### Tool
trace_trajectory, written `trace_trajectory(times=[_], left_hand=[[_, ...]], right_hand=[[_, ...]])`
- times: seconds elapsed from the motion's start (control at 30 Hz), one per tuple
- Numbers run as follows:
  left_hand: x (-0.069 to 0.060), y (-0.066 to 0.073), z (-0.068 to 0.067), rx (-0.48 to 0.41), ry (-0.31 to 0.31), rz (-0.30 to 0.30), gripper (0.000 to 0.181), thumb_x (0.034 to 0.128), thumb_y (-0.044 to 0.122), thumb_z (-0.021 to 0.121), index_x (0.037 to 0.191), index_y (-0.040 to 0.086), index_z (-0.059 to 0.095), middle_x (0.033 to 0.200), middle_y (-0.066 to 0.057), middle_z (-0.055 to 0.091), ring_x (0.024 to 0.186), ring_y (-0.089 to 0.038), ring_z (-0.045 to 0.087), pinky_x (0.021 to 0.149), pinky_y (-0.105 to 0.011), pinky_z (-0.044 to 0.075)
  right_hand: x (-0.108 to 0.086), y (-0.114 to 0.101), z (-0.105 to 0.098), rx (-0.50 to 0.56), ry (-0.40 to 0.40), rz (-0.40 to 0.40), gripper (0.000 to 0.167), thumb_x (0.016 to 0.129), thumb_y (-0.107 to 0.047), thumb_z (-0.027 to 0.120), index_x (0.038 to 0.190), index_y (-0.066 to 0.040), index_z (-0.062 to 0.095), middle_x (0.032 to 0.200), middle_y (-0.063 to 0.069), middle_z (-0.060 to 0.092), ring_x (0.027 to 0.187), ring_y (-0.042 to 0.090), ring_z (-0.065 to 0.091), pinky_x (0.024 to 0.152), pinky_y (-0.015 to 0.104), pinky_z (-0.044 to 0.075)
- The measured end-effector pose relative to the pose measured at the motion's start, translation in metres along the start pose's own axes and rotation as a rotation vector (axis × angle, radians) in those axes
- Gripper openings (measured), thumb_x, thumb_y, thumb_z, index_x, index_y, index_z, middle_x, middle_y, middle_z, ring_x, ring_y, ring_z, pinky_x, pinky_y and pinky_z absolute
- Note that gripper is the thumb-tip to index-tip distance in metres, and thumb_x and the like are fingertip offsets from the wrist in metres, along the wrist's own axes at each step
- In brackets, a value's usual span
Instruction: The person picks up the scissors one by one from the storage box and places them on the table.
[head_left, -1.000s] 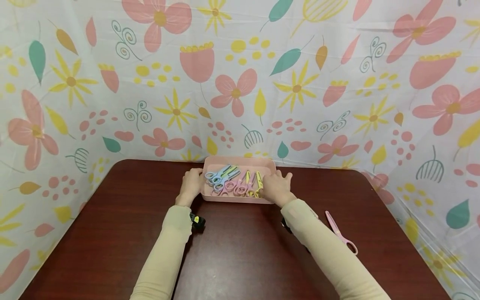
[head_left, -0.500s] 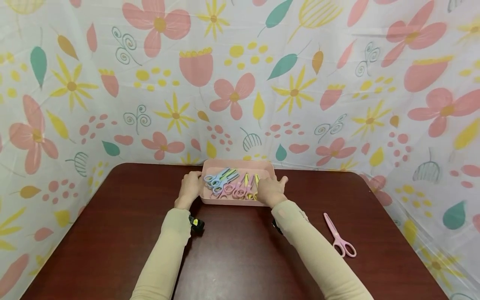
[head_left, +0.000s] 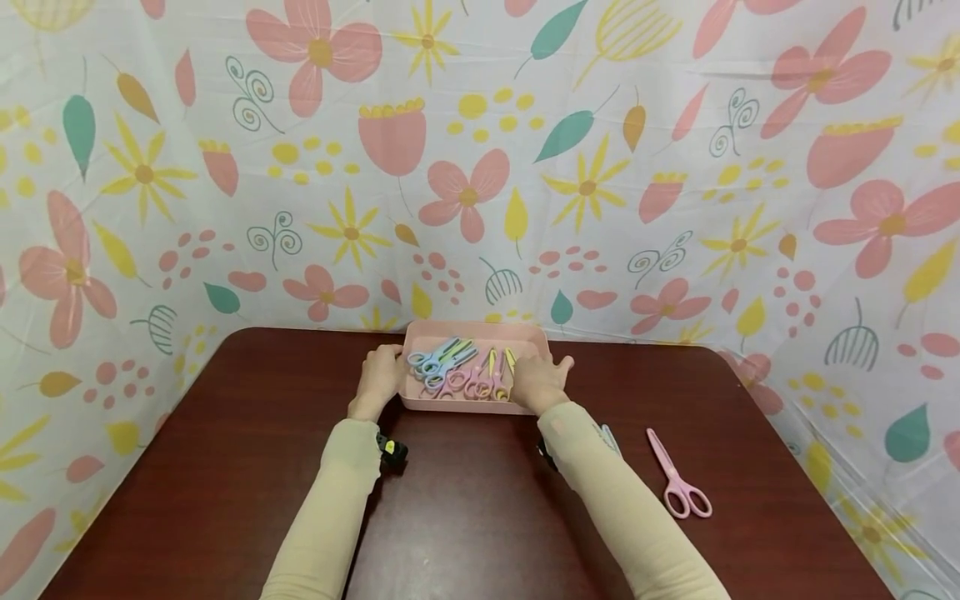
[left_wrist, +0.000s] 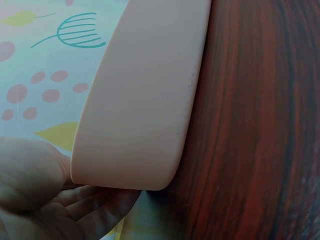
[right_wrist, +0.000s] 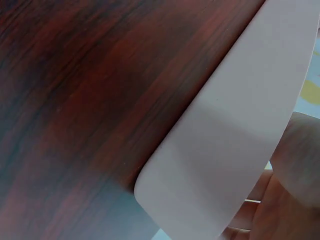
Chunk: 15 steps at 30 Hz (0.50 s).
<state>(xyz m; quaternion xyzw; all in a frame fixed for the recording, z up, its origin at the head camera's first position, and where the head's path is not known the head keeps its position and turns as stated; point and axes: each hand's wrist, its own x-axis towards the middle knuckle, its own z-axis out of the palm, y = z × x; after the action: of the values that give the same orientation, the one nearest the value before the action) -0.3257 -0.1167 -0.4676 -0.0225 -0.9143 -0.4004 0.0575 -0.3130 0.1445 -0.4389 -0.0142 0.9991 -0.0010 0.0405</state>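
A pink tray stands at the table's back edge with several scissors in it: light blue scissors on the left, pink scissors in the middle, and yellow scissors partly under my right hand. My left hand holds the tray's left end; in the left wrist view its fingers bend round the end wall. My right hand reaches over the tray's front right corner. In the right wrist view its fingers pass behind the rim, so their tips and whatever they grip are hidden.
A pair of pink scissors lies alone on the dark brown table, to the right. A light blue object beside it is mostly covered by the right sleeve. The flowered cloth hangs directly behind the tray.
My right hand has shifted slightly left, further over the tray's contents. The loose pink scissors and a light blue tip show more beside the right sleeve. The left hand keeps its place.
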Motion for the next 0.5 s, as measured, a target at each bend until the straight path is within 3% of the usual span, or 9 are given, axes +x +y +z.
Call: trace_trajectory(times=[0.2, 0.43, 0.5], left_hand=[[0.0002, -0.0003, -0.0002, 0.004, 0.010, 0.026, 0.031, 0.1030, 0.015, 0.049, 0.125, 0.000, 0.064, 0.095, -0.016, 0.070, 0.063, -0.023, 0.061, 0.061, -0.036, 0.046], [0.0006, -0.0010, -0.0012, 0.009, 0.021, 0.015, 0.034, 0.1028, 0.016, 0.050, 0.131, 0.000, 0.061, 0.112, -0.019, 0.068, 0.088, -0.033, 0.066, 0.077, -0.043, 0.051], [-0.0009, -0.0011, -0.0006, 0.001, 0.004, 0.002, 0.035, 0.1033, 0.018, 0.049, 0.132, 0.000, 0.060, 0.112, -0.019, 0.068, 0.087, -0.032, 0.066, 0.076, -0.043, 0.050]], right_hand=[[0.0013, 0.0043, 0.0038, 0.053, 0.029, 0.003, 0.023, 0.084, -0.032, 0.069, 0.073, -0.015, 0.060, 0.100, 0.008, 0.062, 0.114, 0.035, 0.048, 0.096, 0.066, 0.016], [-0.0003, 0.0065, 0.0071, 0.013, 0.065, 0.007, 0.025, 0.080, -0.034, 0.074, 0.071, -0.015, 0.061, 0.093, 0.009, 0.061, 0.113, 0.034, 0.045, 0.095, 0.066, 0.020], [-0.0014, 0.0071, 0.0084, -0.007, 0.073, 0.010, 0.025, 0.080, -0.035, 0.075, 0.072, -0.016, 0.062, 0.094, 0.010, 0.062, 0.111, 0.034, 0.045, 0.095, 0.065, 0.021]])
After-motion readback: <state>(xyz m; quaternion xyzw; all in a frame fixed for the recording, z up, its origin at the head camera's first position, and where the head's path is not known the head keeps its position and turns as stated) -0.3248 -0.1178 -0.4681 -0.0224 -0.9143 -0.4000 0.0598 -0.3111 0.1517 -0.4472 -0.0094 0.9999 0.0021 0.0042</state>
